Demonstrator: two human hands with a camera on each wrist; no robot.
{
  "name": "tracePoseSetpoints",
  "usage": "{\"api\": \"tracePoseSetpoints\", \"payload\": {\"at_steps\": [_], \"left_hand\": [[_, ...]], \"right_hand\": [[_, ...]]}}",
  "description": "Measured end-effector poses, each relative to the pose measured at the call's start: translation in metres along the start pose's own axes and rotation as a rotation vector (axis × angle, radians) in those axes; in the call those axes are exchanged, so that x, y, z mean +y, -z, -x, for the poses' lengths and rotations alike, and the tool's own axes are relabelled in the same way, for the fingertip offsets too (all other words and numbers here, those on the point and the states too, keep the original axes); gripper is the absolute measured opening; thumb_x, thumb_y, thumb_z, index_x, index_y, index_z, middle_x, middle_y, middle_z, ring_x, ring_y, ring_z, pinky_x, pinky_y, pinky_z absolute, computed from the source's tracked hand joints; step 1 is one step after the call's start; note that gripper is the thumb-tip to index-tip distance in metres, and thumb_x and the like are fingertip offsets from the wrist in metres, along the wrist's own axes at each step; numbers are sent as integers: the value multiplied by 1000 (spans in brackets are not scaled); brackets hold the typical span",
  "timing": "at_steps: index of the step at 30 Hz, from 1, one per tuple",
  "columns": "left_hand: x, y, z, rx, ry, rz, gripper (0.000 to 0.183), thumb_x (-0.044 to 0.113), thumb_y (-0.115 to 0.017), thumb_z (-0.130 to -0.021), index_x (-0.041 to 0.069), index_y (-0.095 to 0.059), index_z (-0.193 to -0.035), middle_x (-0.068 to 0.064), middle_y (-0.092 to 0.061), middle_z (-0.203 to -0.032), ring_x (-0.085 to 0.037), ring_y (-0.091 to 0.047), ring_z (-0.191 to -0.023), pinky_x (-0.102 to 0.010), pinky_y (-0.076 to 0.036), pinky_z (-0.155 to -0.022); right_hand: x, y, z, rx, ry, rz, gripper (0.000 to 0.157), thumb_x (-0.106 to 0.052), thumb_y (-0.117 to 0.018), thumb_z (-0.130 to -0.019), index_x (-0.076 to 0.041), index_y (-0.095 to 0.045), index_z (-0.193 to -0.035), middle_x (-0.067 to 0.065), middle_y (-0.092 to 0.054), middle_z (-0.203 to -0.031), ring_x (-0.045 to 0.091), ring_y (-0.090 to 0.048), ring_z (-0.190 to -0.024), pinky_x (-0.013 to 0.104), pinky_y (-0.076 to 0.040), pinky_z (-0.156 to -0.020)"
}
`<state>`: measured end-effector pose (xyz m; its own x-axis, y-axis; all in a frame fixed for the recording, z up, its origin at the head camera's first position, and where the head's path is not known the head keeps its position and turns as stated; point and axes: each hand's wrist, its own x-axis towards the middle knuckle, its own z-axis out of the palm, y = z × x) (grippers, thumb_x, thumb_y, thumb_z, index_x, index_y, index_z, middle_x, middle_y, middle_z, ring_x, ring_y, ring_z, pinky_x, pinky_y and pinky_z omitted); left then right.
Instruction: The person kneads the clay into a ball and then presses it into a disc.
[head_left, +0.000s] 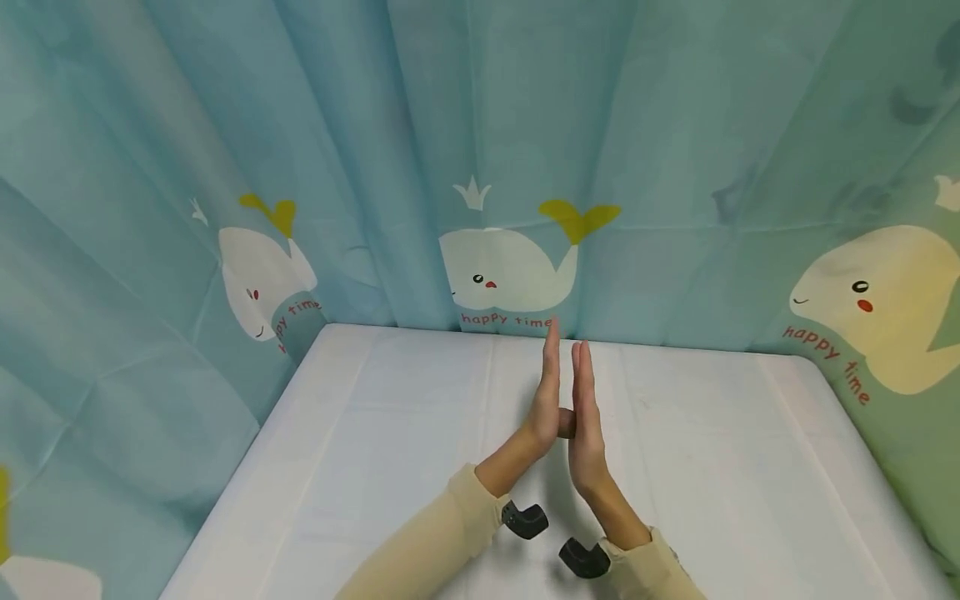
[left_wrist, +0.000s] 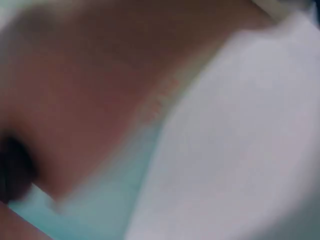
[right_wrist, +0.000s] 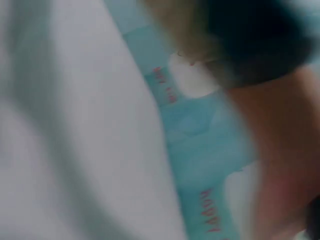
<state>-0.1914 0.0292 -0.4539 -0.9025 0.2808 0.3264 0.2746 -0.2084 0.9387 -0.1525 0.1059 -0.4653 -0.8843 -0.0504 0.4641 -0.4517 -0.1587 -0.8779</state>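
Both hands stand upright over the white table, palms facing each other with a narrow gap between them. The left hand has its fingers straight and pointing away from me. The right hand mirrors it, fingers straight too. A thumb crosses the gap low down between the palms. Neither hand holds anything. Cream sleeves cover both forearms, and a black wrist camera sits under each wrist. The left wrist view is blurred, showing only the hand close up against the white table. The right wrist view is blurred as well.
A light blue curtain printed with white whales and "happy time" lettering surrounds the table on the far side and both flanks. The table's far edge meets the curtain just beyond the fingertips. The curtain also shows in the right wrist view.
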Motion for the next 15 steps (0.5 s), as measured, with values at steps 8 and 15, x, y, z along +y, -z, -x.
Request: {"api": "tracePoseSetpoints", "payload": {"at_steps": [8, 15], "left_hand": [[-4, -12, 20, -58, -2, 15, 61, 44, -7, -112, 19, 4, -166, 4, 3, -172, -15, 0, -157, -49, -2, -125], [15, -8, 13, -8, 46, 170, 63, 50, -11, -111, 23, -1, -167, 0, -5, -172, -21, -3, -158, -49, -1, -125]], "right_hand": [[-10, 17, -28, 31, -76, 45, 56, -49, -10, -111, -38, -3, -165, -16, -5, -171, 7, 4, -156, 49, 7, -123], [10, 14, -14, -3, -133, 78, 54, -37, -4, -113, -31, -2, -166, -15, 0, -171, -4, -30, -141, 20, -25, -112]]}}
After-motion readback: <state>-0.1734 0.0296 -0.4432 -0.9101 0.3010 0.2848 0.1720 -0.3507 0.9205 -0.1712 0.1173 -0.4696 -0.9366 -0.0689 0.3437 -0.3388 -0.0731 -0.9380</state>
